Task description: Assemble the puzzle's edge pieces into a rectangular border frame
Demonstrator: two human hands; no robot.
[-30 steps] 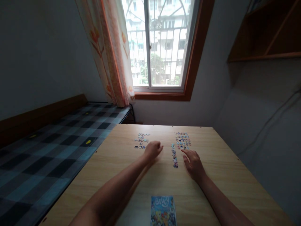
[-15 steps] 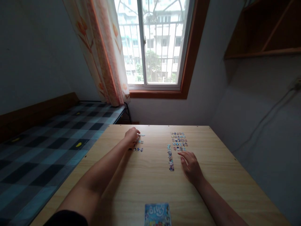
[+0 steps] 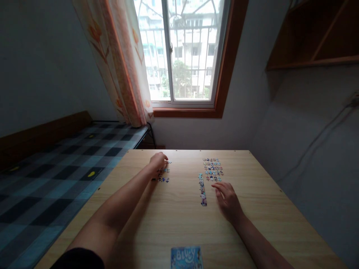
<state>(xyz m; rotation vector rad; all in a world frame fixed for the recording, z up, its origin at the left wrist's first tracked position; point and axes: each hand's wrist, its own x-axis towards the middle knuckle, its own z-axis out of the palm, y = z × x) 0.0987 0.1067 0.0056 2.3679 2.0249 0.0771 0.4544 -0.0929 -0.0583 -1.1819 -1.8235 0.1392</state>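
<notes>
My left hand (image 3: 159, 160) reaches to the far left of the table, over loose jigsaw puzzle pieces (image 3: 163, 180) laid in short rows. Its fingers curl down, closed, at a piece in the farthest row; the fingertips partly hide it. Over the table on the right, my right hand (image 3: 227, 198) has its thumb apart from its bent fingers and holds nothing. Just left of it lies a joined strip of puzzle pieces (image 3: 202, 190), running away from me. Beyond it are several rows of loose puzzle pieces (image 3: 213, 168).
A blue box or card marked "Bluey" (image 3: 186, 257) lies at the near edge of the wooden table (image 3: 174, 220). Left of the table stands a bed with a checked cover (image 3: 70, 160). A window (image 3: 190, 56) and curtain (image 3: 117, 67) are behind, a wall shelf (image 3: 314, 45) upper right.
The view has shifted slightly. My left hand has edged a little to the right over the farthest row, covering more of it. My right hand stays almost where it was.
</notes>
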